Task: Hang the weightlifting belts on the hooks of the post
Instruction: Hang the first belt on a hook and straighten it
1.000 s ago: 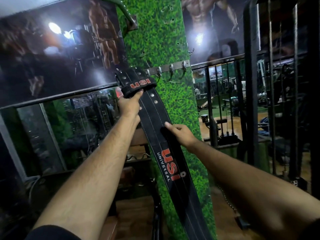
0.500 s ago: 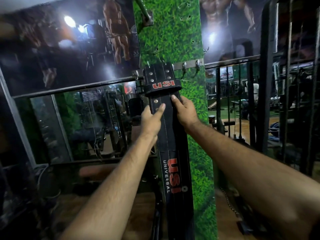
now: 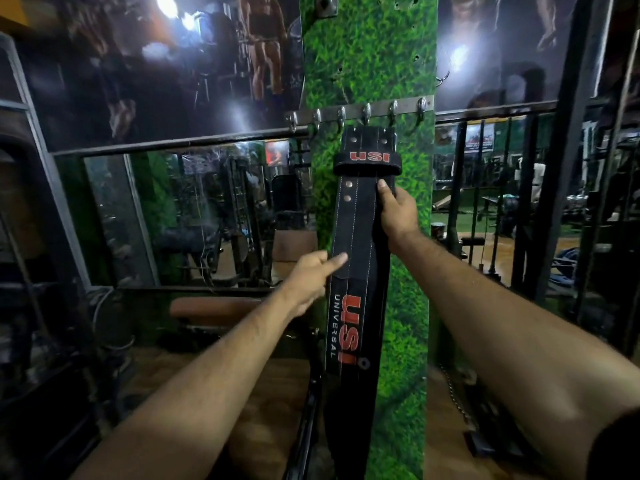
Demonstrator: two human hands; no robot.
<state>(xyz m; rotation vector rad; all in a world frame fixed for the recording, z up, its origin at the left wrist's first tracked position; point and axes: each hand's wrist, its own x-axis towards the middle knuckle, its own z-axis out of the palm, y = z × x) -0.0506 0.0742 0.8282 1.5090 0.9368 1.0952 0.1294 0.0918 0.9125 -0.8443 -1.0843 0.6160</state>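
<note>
Since half a second ago the left hand (image 3: 313,271) has slid down the black weightlifting belt (image 3: 360,237) to its left edge, forefinger stretched onto the leather, the other fingers loosely curled. The right hand (image 3: 398,211) has shifted to the belt's right edge, gripping it just under the "USI" keeper loop (image 3: 367,163), thumb on the front. The belt hangs straight down the grass-patterned post (image 3: 374,57), its top at the row of metal hooks (image 3: 366,112).
</note>
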